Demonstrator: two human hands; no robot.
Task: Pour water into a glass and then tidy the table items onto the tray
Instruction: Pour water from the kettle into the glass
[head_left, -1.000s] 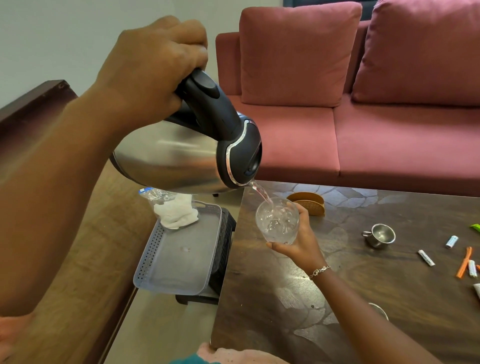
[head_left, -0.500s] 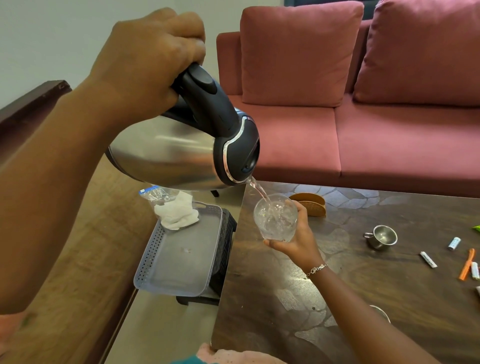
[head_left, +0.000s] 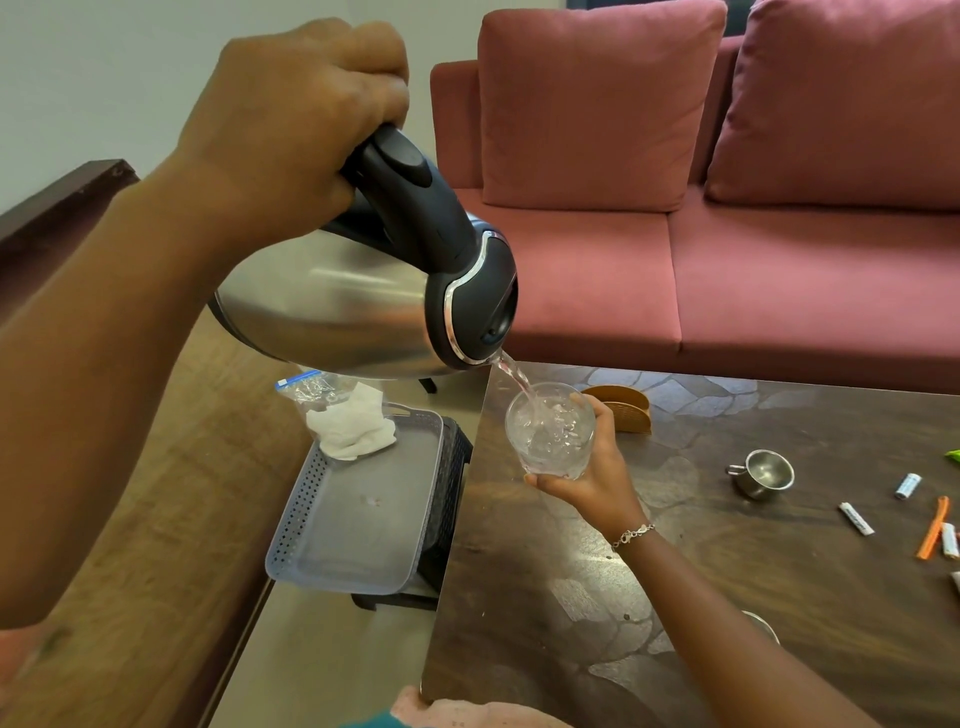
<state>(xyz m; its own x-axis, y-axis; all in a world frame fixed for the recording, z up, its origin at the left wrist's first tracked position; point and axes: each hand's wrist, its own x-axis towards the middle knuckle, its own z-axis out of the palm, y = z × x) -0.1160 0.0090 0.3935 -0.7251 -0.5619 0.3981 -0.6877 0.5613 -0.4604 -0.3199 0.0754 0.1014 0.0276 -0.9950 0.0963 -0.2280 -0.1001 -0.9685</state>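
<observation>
Here the left hand (head_left: 296, 119) gripped the kettle (head_left: 332, 306) handle, tipping its spout over the glass (head_left: 550, 436), which the right hand (head_left: 592, 480) held at frame centre to catch the water (head_left: 514, 374); the tray (head_left: 363, 519) sat lower left

No legible writing anywhere in view.

The white stick (head_left: 856, 518) lying on the table (head_left: 571, 597) carried a line of dark print along its length, too small to read. A shorter white tube (head_left: 907, 486) near it showed a bluish marking that was just as unreadable. The clear zip bag (head_left: 311, 387) at the far end of the tray (head_left: 291, 519) had a blue strip at its mouth with no letters that could be made out. The kettle (head_left: 337, 306) showed no readable brand mark or number on its steel body or black lid.
</observation>
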